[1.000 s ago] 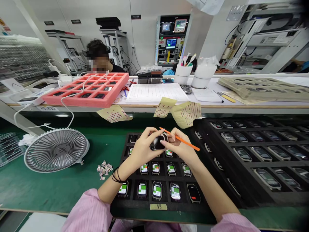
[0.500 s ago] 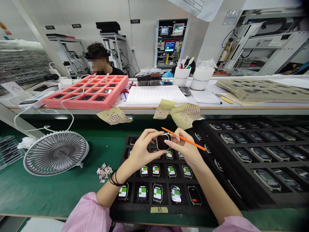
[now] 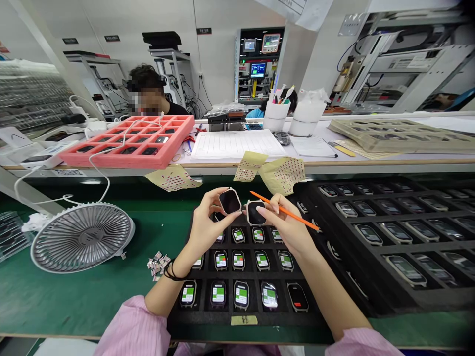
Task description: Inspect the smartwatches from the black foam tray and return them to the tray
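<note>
The left hand (image 3: 208, 221) is closed on a dark-screened watch (image 3: 230, 201), pinching it by its edges; the fingers behind it are mostly hidden. The right hand (image 3: 290, 226) grips a second watch (image 3: 256, 212), its thumb over part of the dark screen, and also holds an orange stick (image 3: 297, 217), whose middle is partly covered by the fingers. The two watches are side by side above a black foam tray (image 3: 249, 274)—whether their near edges touch is hard to tell. Hands and forearms hide some of the tray's compartments; the visible watches below mostly show green-and-white screens, their text too small to read. A paper label (image 3: 244, 320) lies on the tray's near edge. Left of it on the green table (image 3: 81, 306) are small pale pieces (image 3: 158, 263), partly hidden by the left wrist, and a fan (image 3: 87, 238). More black trays (image 3: 365, 262) at the right run out of view.
</note>
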